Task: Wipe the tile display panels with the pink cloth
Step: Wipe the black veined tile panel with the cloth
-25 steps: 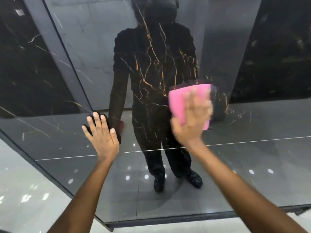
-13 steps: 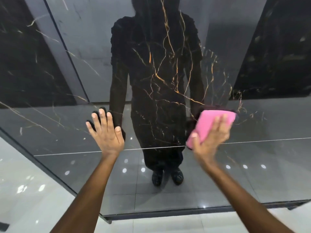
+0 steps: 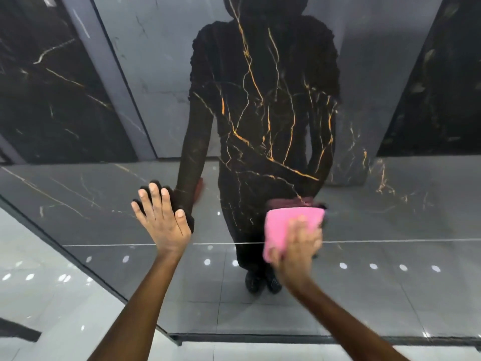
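Our left hand (image 3: 166,225) lies flat on the glossy black tile display panel with gold veining (image 3: 260,121), fingers straight and slightly spread, palm against the surface, holding nothing. Our right hand (image 3: 296,246) presses the folded pink cloth (image 3: 283,222) onto the same panel; the fingers lie over the cloth's lower right part and the thumb sits at its lower left edge. The hand is motion-blurred, so we cannot tell how tightly the fingers curl round the cloth; it reads as a hold with the cloth trapped between hand and panel.

The cloth sits low on the panel, right of the left hand and well apart from it, just above the thin pale horizontal line (image 3: 390,241) that runs across the panel. The cloth's top edge shows a dark reddish reflection directly above it.

The panel is mirror-like: it shows a dark reflected silhouette of a person (image 3: 260,74), centred between both hands, with the gold veins crossing it. Reflected ceiling light spots (image 3: 207,262) dot the lower part. The dark panel frame edge (image 3: 234,337) runs along the bottom; the pale glossy floor tiles (image 3: 39,295) lie lower left.
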Available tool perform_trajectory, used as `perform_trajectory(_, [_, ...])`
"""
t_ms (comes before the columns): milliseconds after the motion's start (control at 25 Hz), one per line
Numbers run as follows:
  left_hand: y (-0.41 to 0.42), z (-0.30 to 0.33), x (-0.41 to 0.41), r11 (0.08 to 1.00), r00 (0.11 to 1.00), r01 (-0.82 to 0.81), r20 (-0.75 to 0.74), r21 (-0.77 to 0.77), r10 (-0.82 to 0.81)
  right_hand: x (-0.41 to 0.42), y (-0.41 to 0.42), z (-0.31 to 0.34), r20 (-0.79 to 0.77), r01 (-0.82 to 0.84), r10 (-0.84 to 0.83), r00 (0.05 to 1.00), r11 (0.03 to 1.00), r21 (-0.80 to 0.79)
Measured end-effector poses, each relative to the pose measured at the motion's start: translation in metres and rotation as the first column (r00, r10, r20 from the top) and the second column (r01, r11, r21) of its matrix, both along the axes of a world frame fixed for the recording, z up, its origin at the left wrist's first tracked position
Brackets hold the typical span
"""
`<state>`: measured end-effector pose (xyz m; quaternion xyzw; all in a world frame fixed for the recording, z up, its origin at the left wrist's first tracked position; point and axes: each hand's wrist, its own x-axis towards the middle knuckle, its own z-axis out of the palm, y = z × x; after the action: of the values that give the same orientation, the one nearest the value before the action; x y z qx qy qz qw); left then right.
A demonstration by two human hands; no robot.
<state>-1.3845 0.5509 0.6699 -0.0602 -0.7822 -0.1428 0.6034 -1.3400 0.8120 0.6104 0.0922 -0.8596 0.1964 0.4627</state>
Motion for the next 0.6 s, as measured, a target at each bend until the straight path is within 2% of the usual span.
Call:
perform_trajectory(40, [0.000,0.001,-0.003,1.000,1.000,-0.023,-0.016,-0.012,0.023,-0.003,-0.037,-0.002,-0.065,-0.079,0.088,0.994,0.988,0.136])
perform_trajectory(120, [0.000,0.004,-0.006,1.000,0.999,-0.028,-0.020,-0.013,0.027,-0.010,-0.079,0.013,-0.111,-0.177,0.249,0.962,0.881,0.440])
perform_trajectory(160, [-0.001,0.005,-0.005,1.000,1.000,-0.018,-0.016,-0.011,0.018,-0.015,-0.076,0.026,-0.114,-0.198,0.288,0.951,0.848,0.491])
perform_trajectory(240, [-0.001,0.003,-0.003,1.000,1.000,-0.004,-0.016,-0.003,0.004,-0.014,-0.048,0.033,-0.131,-0.192,0.274,0.953,0.877,0.440])
perform_trajectory(360, [0.001,0.007,0.002,1.000,0.999,-0.016,0.036,0.001,0.016,-0.006,0.007,0.022,-0.161,-0.072,0.118,0.980,0.961,0.266])
perform_trajectory(480, [-0.004,0.012,0.019,0.998,0.991,0.018,0.132,-0.055,-0.011,0.000,-0.025,0.021,-0.122,0.041,-0.046,0.991,0.998,-0.037])
perform_trajectory(520, [-0.013,0.014,0.026,0.996,0.987,0.049,0.158,-0.080,-0.036,0.000,-0.059,0.021,-0.116,0.064,-0.068,0.991,0.997,-0.042])
perform_trajectory(560, [-0.027,0.016,0.033,0.993,0.985,0.072,0.166,-0.091,-0.057,-0.002,-0.096,0.020,-0.151,0.023,-0.011,0.988,0.996,0.081])
perform_trajectory(600, [-0.046,0.021,0.037,0.994,0.985,0.075,0.160,-0.076,-0.062,-0.003,-0.129,0.024,-0.171,-0.025,0.077,0.982,0.957,0.288])
